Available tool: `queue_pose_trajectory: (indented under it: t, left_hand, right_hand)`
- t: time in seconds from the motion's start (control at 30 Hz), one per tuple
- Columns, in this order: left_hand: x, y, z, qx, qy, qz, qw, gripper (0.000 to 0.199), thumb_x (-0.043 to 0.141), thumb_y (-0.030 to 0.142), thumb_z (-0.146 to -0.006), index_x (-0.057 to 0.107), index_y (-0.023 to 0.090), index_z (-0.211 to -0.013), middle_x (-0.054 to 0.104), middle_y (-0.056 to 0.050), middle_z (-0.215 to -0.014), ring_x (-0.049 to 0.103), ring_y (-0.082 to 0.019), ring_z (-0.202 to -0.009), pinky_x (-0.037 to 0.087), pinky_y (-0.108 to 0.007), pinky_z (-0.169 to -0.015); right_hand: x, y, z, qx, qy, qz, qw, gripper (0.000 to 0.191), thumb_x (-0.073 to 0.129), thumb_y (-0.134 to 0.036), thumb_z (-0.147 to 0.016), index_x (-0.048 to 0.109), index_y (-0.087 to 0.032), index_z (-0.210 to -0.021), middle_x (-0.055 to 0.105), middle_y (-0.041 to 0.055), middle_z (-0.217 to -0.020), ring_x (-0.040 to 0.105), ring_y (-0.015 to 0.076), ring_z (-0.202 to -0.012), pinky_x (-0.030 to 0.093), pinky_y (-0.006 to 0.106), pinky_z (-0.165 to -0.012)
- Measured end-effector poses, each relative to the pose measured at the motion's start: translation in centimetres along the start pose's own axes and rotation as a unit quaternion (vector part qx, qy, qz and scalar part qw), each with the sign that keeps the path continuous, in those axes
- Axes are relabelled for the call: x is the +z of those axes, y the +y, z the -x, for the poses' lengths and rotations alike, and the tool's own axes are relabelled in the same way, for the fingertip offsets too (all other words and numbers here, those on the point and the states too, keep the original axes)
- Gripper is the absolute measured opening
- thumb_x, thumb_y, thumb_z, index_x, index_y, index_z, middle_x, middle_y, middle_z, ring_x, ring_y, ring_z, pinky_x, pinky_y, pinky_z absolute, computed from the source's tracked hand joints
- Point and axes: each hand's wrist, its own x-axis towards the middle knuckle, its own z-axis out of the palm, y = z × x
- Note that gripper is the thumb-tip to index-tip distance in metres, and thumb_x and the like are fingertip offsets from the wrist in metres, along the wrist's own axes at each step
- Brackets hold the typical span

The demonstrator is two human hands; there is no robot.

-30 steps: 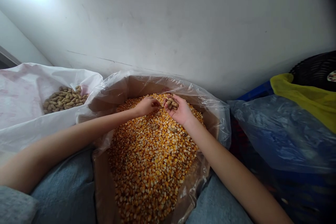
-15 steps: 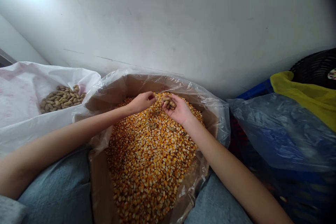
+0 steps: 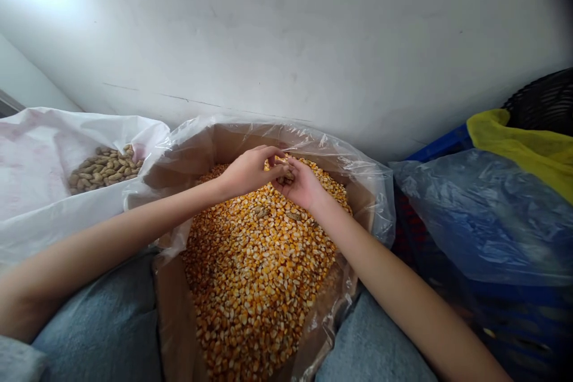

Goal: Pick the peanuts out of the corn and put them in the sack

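Note:
Unshelled peanuts [image 3: 285, 177] lie in the palm of my right hand [image 3: 304, 185], which is cupped, palm up, with its fingers curled round them. My left hand [image 3: 250, 172] meets it from the left, thumb and fingertips pinched on the peanuts; the fingertips partly hide what they grip. Both hands are over the far part of a heap of yellow corn kernels [image 3: 255, 274]. The heap fills a cardboard box [image 3: 179, 316] lined with clear plastic [image 3: 380, 203]. Two loose peanuts [image 3: 261, 211] rest on the corn just below my hands.
To the left, a white sack [image 3: 36, 149] holds a pile of peanuts [image 3: 105, 169]. On the right are a blue crate [image 3: 441, 142], clear plastic sheeting [image 3: 487, 215], a yellow mesh cloth [image 3: 528, 146] and a black basket [image 3: 544, 101]. A pale wall [image 3: 286, 42] stands behind.
My left hand has moved right, from a small gap beside my right hand to the peanuts in it, and its fingers have reached onto them. My right hand has stayed nearly in place.

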Motion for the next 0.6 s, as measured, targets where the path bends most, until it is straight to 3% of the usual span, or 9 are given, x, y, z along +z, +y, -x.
queue_pose_trajectory:
  t: [0.13, 0.2, 0.3, 0.37, 0.47, 0.6]
  left_hand:
    - [-0.2, -0.6, 0.4, -0.036, -0.002, -0.039, 0.999, 0.034, 0.034, 0.038, -0.078, 0.052, 0.015, -0.094, 0.058, -0.004, -0.078, 0.05, -0.01, -0.064, 0.036, -0.021, -0.057]
    - [-0.4, -1.0, 0.9, -0.051, -0.086, -0.103, 0.99, 0.036, 0.035, 0.044, -0.075, 0.056, 0.017, -0.086, 0.059, -0.003, -0.072, 0.051, -0.012, -0.06, 0.036, -0.022, -0.055]
    - [0.2, -1.1, 2.1, -0.029, -0.241, -0.203, 0.949, 0.037, 0.043, 0.051, -0.067, 0.06, 0.021, -0.079, 0.06, -0.003, -0.069, 0.054, -0.016, -0.061, 0.037, -0.025, -0.056]
    - [1.1, -1.0, 2.6, -0.013, -0.285, -0.25, 0.925, 0.035, 0.043, 0.049, -0.067, 0.061, 0.022, -0.079, 0.061, -0.005, -0.071, 0.055, -0.018, -0.064, 0.039, -0.027, -0.058]
    - [2.0, -0.9, 2.8, -0.005, -0.293, -0.272, 0.917, 0.031, 0.04, 0.043, -0.07, 0.062, 0.023, -0.08, 0.062, -0.005, -0.073, 0.056, -0.018, -0.065, 0.039, -0.027, -0.059]
    - [0.4, -0.5, 2.0, -0.01, -0.273, -0.238, 0.932, 0.029, 0.039, 0.041, -0.071, 0.061, 0.024, -0.079, 0.062, -0.002, -0.072, 0.055, -0.015, -0.062, 0.038, -0.024, -0.056]
  right_hand:
    - [-0.2, -0.1, 0.1, 0.018, -0.007, 0.009, 1.0, 0.02, 0.037, -0.022, -0.079, 0.052, -0.013, -0.071, 0.056, 0.0038, -0.053, 0.053, 0.0102, -0.05, 0.047, 0.021, -0.046]
    - [-0.3, -0.3, 0.0, 0.009, 0.002, 0.007, 1.0, 0.021, 0.035, -0.022, -0.079, 0.052, -0.012, -0.072, 0.057, 0.005, -0.055, 0.053, 0.0103, -0.051, 0.046, 0.019, -0.045]
    - [-0.5, -0.6, 0.0, -0.014, 0.019, -0.011, 1.0, 0.02, 0.035, -0.021, -0.079, 0.052, -0.012, -0.073, 0.056, 0.0049, -0.055, 0.053, 0.0099, -0.052, 0.046, 0.019, -0.046]
    - [-0.5, -0.7, 0.1, -0.022, 0.019, -0.017, 0.999, 0.02, 0.036, -0.021, -0.079, 0.052, -0.012, -0.073, 0.056, 0.005, -0.055, 0.053, 0.0102, -0.053, 0.046, 0.019, -0.046]
    - [-0.5, -0.7, 0.0, -0.025, 0.016, -0.007, 1.0, 0.02, 0.035, -0.021, -0.079, 0.052, -0.012, -0.072, 0.055, 0.0049, -0.054, 0.053, 0.0104, -0.053, 0.046, 0.02, -0.046]
    - [-0.4, -0.5, -0.1, -0.024, 0.018, 0.017, 0.999, 0.019, 0.035, -0.02, -0.079, 0.051, -0.012, -0.071, 0.054, 0.0037, -0.052, 0.051, 0.0093, -0.049, 0.046, 0.02, -0.045]
